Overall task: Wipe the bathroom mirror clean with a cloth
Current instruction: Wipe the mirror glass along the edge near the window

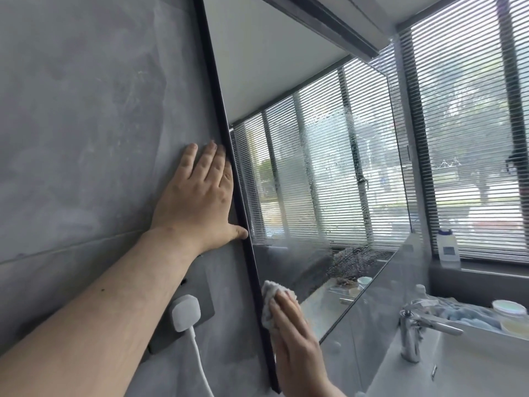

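The black-framed bathroom mirror fills the middle of the view and reflects window blinds. Wet droplet streaks and a hazy smear cover its middle and lower part. My left hand lies flat and open on the grey wall beside the mirror's left frame, thumb touching the frame. My right hand presses a crumpled white cloth against the mirror's lower left corner, next to the frame. The cloth sticks out above my fingers.
A white plug with a cable sits in a dark socket on the wall below my left arm. At lower right are a chrome tap over a white basin, a white bottle on the sill, and small jars.
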The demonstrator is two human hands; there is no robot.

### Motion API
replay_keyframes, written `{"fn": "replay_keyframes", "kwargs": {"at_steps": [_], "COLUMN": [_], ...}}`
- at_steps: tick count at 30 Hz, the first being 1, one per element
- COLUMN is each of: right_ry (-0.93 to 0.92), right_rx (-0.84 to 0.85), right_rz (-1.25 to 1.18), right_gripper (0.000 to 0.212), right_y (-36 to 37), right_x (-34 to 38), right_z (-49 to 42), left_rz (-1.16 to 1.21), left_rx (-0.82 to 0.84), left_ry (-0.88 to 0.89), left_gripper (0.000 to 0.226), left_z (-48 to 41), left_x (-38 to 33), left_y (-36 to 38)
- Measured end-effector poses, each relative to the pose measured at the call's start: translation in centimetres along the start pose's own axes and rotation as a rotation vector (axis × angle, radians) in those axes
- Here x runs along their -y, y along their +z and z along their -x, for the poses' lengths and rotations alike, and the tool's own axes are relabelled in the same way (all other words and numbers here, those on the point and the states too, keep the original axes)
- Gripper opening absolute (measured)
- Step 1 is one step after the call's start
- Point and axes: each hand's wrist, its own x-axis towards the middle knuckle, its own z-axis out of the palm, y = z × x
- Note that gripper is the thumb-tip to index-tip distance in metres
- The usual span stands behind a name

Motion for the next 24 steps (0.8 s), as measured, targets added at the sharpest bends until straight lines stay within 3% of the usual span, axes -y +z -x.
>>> {"fn": "replay_keyframes", "kwargs": {"at_steps": [10, 13, 18, 24], "right_ry": [0.021, 0.274, 0.768, 0.844], "right_rx": [0.068, 0.078, -0.047, -0.055], "right_rz": [0.064, 0.022, 0.001, 0.058], "right_gripper": [0.033, 0.042, 0.048, 0.044], "right_y": [-1.4, -2.0, -3.9, -4.3], "right_x": [-1.2, -2.7, -6.8, -7.2], "right_z": [5.0, 2.7, -2.0, -2.3], "left_rz": [0.022, 0.022, 0.019, 0.019], "left_rx": [-0.014, -0.016, -0.023, 0.002], "left_ry": [0.001, 0.002, 0.003, 0.015], "left_gripper": [0.13, 0.13, 0.129, 0.127], "left_z": [0.6, 0.6, 0.7, 0.9], "left_x": [-0.3, -0.4, -0.4, -0.6], "left_y": [0.5, 0.5, 0.5, 0.2]}}
